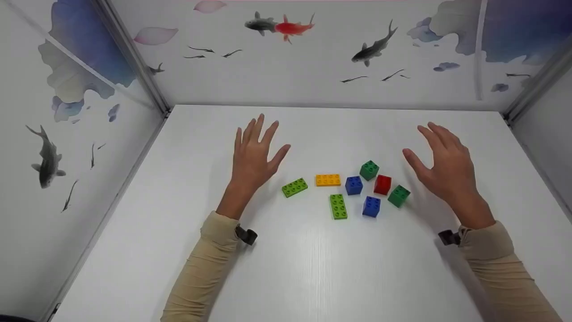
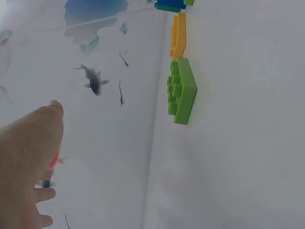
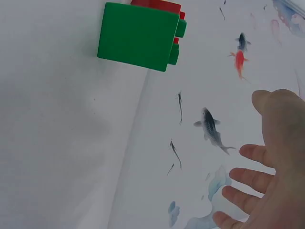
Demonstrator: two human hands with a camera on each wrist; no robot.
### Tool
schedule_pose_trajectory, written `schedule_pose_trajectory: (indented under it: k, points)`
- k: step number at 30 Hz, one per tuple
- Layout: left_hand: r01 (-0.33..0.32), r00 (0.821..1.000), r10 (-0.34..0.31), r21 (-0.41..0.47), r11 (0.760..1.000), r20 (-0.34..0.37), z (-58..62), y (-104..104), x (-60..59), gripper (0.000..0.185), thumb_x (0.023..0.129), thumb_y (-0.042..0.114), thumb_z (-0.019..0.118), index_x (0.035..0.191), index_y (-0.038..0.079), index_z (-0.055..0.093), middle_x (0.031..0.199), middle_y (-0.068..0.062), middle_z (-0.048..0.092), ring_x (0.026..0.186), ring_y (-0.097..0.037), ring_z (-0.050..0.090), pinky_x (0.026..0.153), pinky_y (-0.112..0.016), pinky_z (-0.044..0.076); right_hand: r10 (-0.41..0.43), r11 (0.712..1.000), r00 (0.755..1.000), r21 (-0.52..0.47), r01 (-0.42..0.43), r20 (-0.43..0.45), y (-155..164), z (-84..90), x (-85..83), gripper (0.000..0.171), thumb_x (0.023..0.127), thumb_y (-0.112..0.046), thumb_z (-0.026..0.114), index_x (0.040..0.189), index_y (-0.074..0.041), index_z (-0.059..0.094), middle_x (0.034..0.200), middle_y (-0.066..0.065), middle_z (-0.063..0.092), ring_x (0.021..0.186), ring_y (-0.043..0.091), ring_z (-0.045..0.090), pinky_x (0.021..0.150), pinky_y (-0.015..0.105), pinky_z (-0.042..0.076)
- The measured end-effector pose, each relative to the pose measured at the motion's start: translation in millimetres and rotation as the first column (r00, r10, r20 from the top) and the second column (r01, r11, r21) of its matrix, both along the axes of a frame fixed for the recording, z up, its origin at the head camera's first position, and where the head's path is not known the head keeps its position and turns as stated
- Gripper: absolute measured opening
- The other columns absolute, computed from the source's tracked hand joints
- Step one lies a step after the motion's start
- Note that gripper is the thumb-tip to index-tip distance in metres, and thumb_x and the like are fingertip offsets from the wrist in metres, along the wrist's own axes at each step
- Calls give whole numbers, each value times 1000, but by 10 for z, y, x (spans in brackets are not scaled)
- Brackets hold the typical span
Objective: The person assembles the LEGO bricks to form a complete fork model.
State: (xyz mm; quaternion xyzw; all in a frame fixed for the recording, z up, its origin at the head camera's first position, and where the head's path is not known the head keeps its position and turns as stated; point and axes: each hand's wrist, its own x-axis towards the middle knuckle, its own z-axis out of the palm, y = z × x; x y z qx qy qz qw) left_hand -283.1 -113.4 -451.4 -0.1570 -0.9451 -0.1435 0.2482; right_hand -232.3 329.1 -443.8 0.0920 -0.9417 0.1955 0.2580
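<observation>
Several toy bricks lie on a white table [image 1: 313, 268]. A light green flat brick [image 1: 294, 187] [image 2: 181, 90] is leftmost, then an orange flat brick [image 1: 328, 180] [image 2: 178, 35] and a second light green one [image 1: 338, 206]. Two blue cubes [image 1: 354, 185] [image 1: 371, 206], a red cube [image 1: 382, 184] and two dark green cubes [image 1: 369, 170] [image 1: 398, 196] [image 3: 136, 37] cluster to the right. My left hand [image 1: 255, 150] hovers with fingers spread, left of the bricks, holding nothing. Right of the cluster, my right hand [image 1: 440, 163] is spread too and empty.
White walls painted with fish [image 1: 279, 26] and blue petals enclose the table on the left, back and right. Metal corner posts [image 1: 134, 58] stand at the back corners. Beige sleeves [image 1: 201, 273] cover both forearms.
</observation>
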Motion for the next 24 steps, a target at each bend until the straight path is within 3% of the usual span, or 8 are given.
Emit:
schedule_pose_trajectory:
  k: [6,12,15,19,24]
  points:
    - [109,994,-109,30,994,-5,-14,191,87,59,110,53,57,157,18,56,163,-9,56,155,-30,49,133,-58,32,68,998,996,-13,-69,-63,-105,-46,74,55,101,-31,76,151,-12,62,154,16,63,143,40,57,112,69,50]
    - [219,974,-223,80,973,46,-77,370,197,50,109,42,65,150,15,63,150,-5,67,145,-24,59,129,-48,41,156,988,988,1,-156,-7,-248,-49,144,51,100,-25,78,148,-13,65,143,16,70,133,38,63,106,65,55]
    - [280,954,-289,102,955,83,-115,473,248,49,108,40,66,149,14,64,148,-4,69,141,-22,63,125,-44,46,187,982,981,-6,-187,45,-313,-55,187,49,100,-24,79,145,-12,67,138,16,73,129,38,65,104,64,56]
    - [361,914,-382,153,920,140,-150,633,306,50,108,39,67,150,13,63,149,-4,69,139,-22,65,121,-40,51,244,970,962,-18,-244,124,-390,-50,225,47,99,-21,81,143,-11,68,133,14,74,125,35,67,103,61,58]
    - [400,874,-434,184,898,217,-179,825,355,51,108,39,67,153,14,61,151,-3,68,140,-20,64,118,-35,53,353,935,907,-54,-350,231,-477,-41,239,44,98,-17,82,139,-11,69,127,9,76,110,26,72,91,54,65]
